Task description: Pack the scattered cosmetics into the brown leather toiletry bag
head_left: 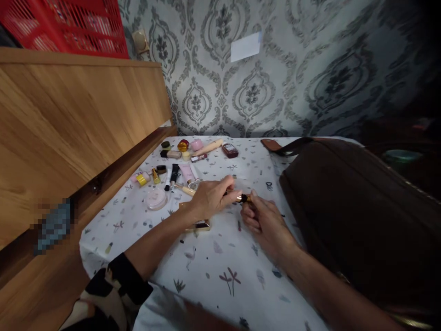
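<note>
My left hand (pixel 211 197) and my right hand (pixel 263 220) meet over the middle of the table, both closed on a small black and gold tube (pixel 243 198), probably a lipstick. The left fingers pinch one end, the right fingers curl round the other. A gold compact (pixel 200 225) lies on the cloth just under my left wrist. A round clear jar (pixel 156 199) sits to the left of that hand.
Several cosmetics lie at the table's far left: a pink tube (pixel 188 173), a black tube (pixel 174 174), a yellow pot (pixel 141 179), a dark red bottle (pixel 230 150). A big brown leather bag (pixel 344 207) fills the right side. A wooden cabinet (pixel 76 119) stands left.
</note>
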A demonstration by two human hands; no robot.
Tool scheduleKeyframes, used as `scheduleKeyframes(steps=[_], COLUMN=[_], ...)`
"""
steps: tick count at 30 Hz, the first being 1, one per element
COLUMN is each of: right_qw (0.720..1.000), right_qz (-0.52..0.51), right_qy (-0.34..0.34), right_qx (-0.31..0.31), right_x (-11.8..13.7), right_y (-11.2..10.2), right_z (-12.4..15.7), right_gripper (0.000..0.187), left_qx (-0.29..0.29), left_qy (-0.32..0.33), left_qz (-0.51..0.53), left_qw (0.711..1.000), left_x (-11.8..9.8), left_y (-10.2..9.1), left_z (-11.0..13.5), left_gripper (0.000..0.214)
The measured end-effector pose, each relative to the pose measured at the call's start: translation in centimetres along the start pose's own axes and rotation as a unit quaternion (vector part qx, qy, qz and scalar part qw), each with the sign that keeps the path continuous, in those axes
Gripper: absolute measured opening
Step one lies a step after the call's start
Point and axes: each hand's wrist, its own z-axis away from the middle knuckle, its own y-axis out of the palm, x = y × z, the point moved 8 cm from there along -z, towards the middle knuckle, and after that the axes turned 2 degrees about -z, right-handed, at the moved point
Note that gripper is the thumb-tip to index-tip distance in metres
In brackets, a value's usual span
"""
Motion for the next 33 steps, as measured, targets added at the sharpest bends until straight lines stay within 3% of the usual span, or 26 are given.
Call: scheduleKeyframes(steps=[5,11,14,17,21,25,33], right_qw=[1.0,0.999,0.997,0.997,0.997,0.998,0.998], right_qz=[-0.021,-0.041,-0.052,-0.058,-0.043,-0.028,-0.023], right_qy=[-0.013,-0.034,-0.044,-0.047,-0.057,-0.053,-0.057], right_qx=[0.002,-0.006,-0.021,-0.035,-0.024,-0.004,-0.008], right_x=[0.0,-0.1,0.0,0.0,0.3,0.3,0.5], right_y=[-0.1,-0.8,-1.3,-1.6,-1.2,-0.7,-0.8], right_z=[-0.1,-0.3,-0.4,-0.5,-0.4,-0.1,-0.2], right_gripper=[0.062,0.059,0.057,0.056,0.051,0.052,0.049], left_qx=[0.003,0.044,0.105,0.127,0.106,0.077,0.066], left_qy=[-0.089,-0.124,-0.113,-0.093,-0.13,-0.151,-0.166], left_qz=[0.12,0.267,0.321,0.354,0.326,0.254,0.248], left_qw=[0.989,0.955,0.935,0.922,0.93,0.952,0.952], left_x=[1.9,2.9,2.7,2.5,3.4,4.0,4.6], left_y=[0.7,1.5,2.1,2.3,2.3,2.0,2.2], left_z=[-0.3,-0.1,0.2,0.2,0.1,0.1,0.1], left_gripper=[0.039,0.038,0.04,0.045,0.038,0.052,0.053])
